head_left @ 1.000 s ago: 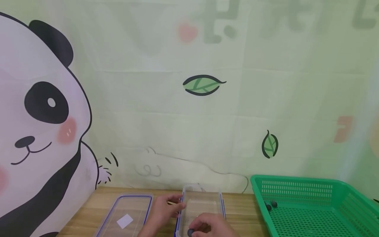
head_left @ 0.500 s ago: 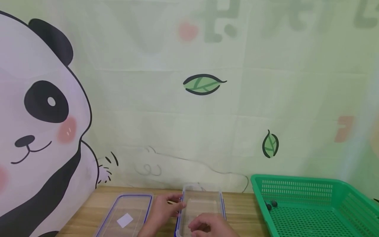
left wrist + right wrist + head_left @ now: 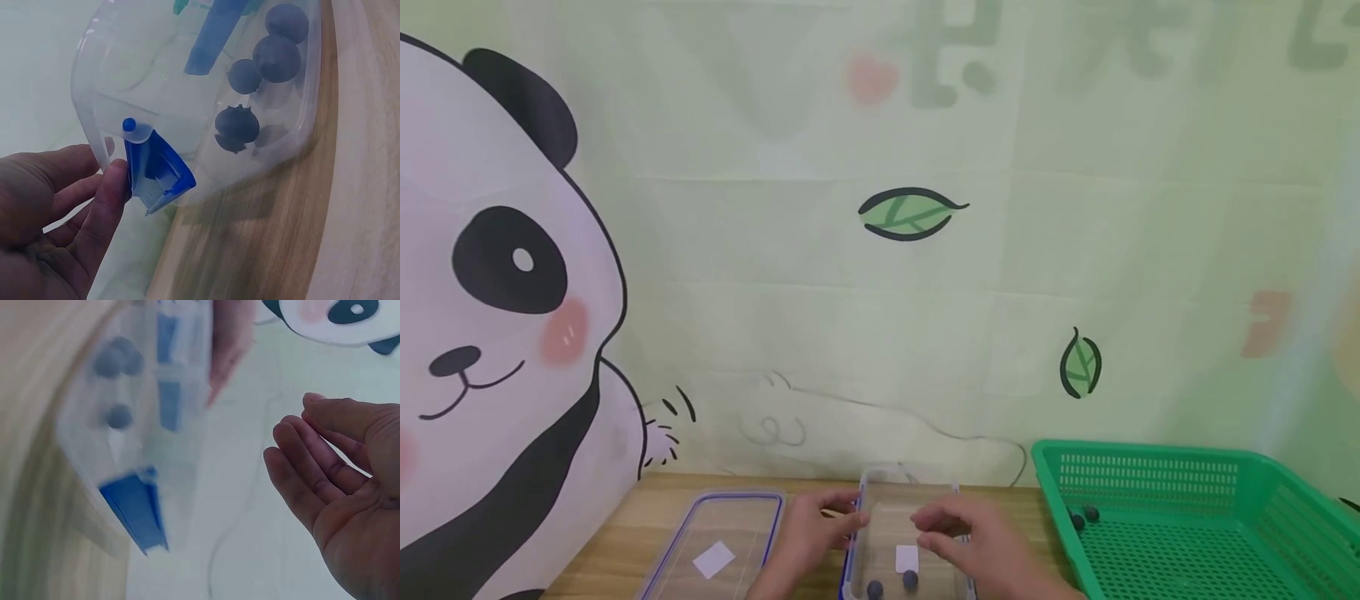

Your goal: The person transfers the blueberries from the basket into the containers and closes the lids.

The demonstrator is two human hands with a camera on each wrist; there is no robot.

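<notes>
A clear plastic food container (image 3: 891, 518) with blue side clips stands on the table between my hands. At its left side my left hand (image 3: 811, 533) pinches the wall with thumb and index finger, beside a hanging blue clip (image 3: 159, 169) in the left wrist view. Several blueberries (image 3: 277, 58) lie on the container's floor; in the head view one blueberry (image 3: 910, 580) lies near a white label (image 3: 907, 558). My right hand (image 3: 973, 533) hovers over the container's right part, fingers loosely bent. In the right wrist view, nothing is between the right hand's fingertips (image 3: 284, 431).
A clear lid (image 3: 741, 521) with a blue seal and a white sticker lies on the wooden table (image 3: 617, 542) at the left. On the right stands a green plastic basket (image 3: 1165, 454) with a few blueberries (image 3: 1078, 522) in its left corner. A panda-print cloth hangs behind.
My right hand has let go of a blueberry in the container, then moved right and up. Two blueberries and the label now show there. The left hand stays at the wall.
</notes>
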